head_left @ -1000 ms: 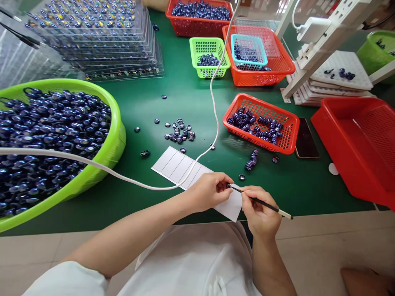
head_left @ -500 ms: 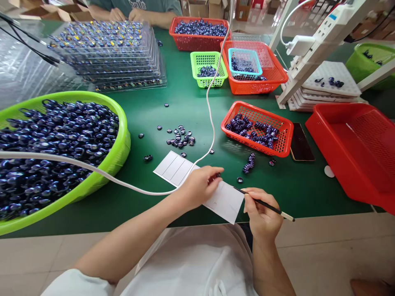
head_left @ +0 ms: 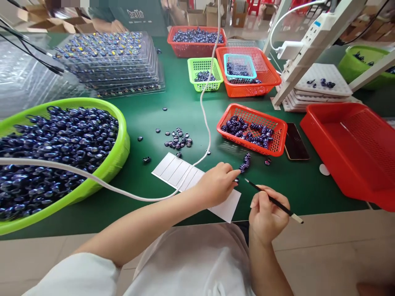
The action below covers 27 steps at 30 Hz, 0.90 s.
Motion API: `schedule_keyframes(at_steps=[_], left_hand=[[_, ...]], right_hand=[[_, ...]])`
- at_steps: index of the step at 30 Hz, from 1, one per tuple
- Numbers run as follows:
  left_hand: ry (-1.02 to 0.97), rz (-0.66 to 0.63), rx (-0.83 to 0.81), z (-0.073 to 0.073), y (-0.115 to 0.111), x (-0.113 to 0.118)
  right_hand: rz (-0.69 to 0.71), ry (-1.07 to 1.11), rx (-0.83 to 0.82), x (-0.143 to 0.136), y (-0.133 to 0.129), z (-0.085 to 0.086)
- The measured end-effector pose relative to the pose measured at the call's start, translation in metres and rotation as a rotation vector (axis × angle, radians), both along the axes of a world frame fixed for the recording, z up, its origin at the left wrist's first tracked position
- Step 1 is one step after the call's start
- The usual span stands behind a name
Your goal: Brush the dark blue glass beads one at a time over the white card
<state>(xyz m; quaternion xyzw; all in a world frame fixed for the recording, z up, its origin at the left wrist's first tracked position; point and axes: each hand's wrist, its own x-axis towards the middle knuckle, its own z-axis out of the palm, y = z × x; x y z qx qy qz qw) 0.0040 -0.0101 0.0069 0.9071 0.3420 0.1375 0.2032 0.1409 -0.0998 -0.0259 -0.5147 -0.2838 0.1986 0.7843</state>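
Observation:
My left hand (head_left: 219,183) is above the right part of a white card (head_left: 173,169) printed with lines. Its index finger reaches the near end of a curved row of glossy dark purple-blue pieces (head_left: 246,162). Between that finger and the thumb shows one small glossy dark piece (head_left: 236,180); the other fingers are partly hidden. My right hand (head_left: 268,211) grips a fine paintbrush (head_left: 279,204) with a black handle and pale end. The brush tip points up and left, close to my left fingertips and apart from the row.
A red basket (head_left: 279,144) of similar pieces stands beyond the row, a phone (head_left: 296,142) beside it. Loose pieces (head_left: 177,144) lie behind the card. A heaped green basket (head_left: 123,142) is at left. A white cable (head_left: 129,192) crosses the card. Someone sits opposite.
My left hand has moved right, from over the card to the near end of the row. The brush tip has come off the card area and lifted slightly. The view has shifted a little.

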Motion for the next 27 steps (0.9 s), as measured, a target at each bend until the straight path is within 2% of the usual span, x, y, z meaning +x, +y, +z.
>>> schedule_keyframes(at_steps=[3, 6, 12, 14, 17, 20, 23, 27], left_hand=[[0.037, 0.012, -0.041, -0.010, 0.005, 0.014], [0.050, 0.038, -0.021, -0.015, 0.007, 0.018], [0.181, -0.068, 0.067, -0.012, 0.006, 0.018], [0.167, -0.080, 0.073, -0.013, 0.008, 0.014], [0.023, -0.027, 0.088, -0.014, 0.009, -0.003], [-0.161, 0.021, 0.107, -0.014, -0.002, -0.033], [-0.243, 0.000, 0.069, -0.011, -0.025, -0.067], [-0.168, -0.120, -0.016, -0.009, -0.056, -0.098]], right_hand=[[0.001, 0.007, -0.001, 0.000, -0.001, -0.002], [0.006, 0.007, -0.026, 0.000, -0.002, -0.001], [0.019, -0.020, -0.046, -0.001, -0.001, 0.000], [0.031, -0.017, -0.047, -0.001, 0.000, -0.001], [0.070, 0.003, -0.054, 0.001, 0.000, -0.002], [0.167, 0.001, -0.123, 0.005, -0.002, -0.002], [0.370, -0.082, -0.322, 0.009, -0.007, 0.001], [0.708, -0.243, -0.604, 0.009, -0.011, 0.008]])
